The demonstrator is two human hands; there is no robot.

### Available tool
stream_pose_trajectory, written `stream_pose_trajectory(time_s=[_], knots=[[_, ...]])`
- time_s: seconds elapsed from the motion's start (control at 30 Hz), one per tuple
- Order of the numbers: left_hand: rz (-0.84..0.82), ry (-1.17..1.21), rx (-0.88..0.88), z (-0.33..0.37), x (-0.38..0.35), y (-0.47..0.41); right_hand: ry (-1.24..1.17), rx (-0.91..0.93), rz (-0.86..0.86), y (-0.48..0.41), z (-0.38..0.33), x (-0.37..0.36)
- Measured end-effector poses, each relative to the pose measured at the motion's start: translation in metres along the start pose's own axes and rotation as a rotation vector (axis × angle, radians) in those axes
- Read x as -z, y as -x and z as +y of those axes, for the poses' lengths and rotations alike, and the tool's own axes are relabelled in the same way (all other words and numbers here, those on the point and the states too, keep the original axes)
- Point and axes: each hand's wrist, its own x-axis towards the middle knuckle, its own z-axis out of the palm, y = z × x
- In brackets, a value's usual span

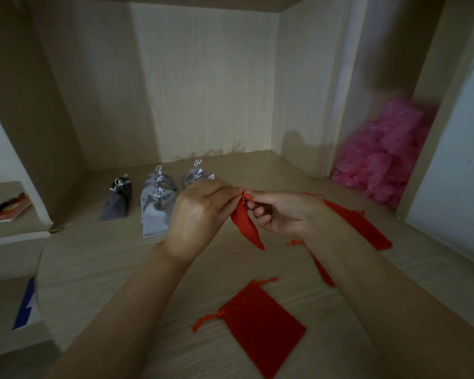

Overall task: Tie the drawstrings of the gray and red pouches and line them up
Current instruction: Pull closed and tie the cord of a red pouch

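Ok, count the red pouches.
4. The held pouch hangs between left hand and right hand; the near pouch lies flat in front; the far pouch beyond the right forearm; the hidden pouch mostly under it. More may be hidden.

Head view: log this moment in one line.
left hand: pinches red drawstring | right hand: pinches drawstring | held: small red fabric pouch | gray fabric pouches: lined up behind

Left of the flat red pouch (pixel 260 324) the wooden shelf (pixel 99 269) lay bare, as did the strip between it and the gray pouches (pixel 156 212) behind. Right of it, more red pouches (pixel 367 222) cluttered the surface; farther right and back, a pink plastic heap (pixel 386 151) filled the corner.
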Motion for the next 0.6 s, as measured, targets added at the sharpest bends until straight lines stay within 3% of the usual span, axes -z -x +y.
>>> stream_pose_trajectory(time_s=[0.37, 0.6], knots=[[-0.117, 0.076, 0.014, -0.002, 0.001, 0.000, 0.107, 0.040, 0.022, 0.005, -0.004, 0.005], [0.008, 0.268, 0.192, 0.008, 0.006, -0.004, 0.054, 0.075, -0.045, 0.004, -0.004, 0.005]])
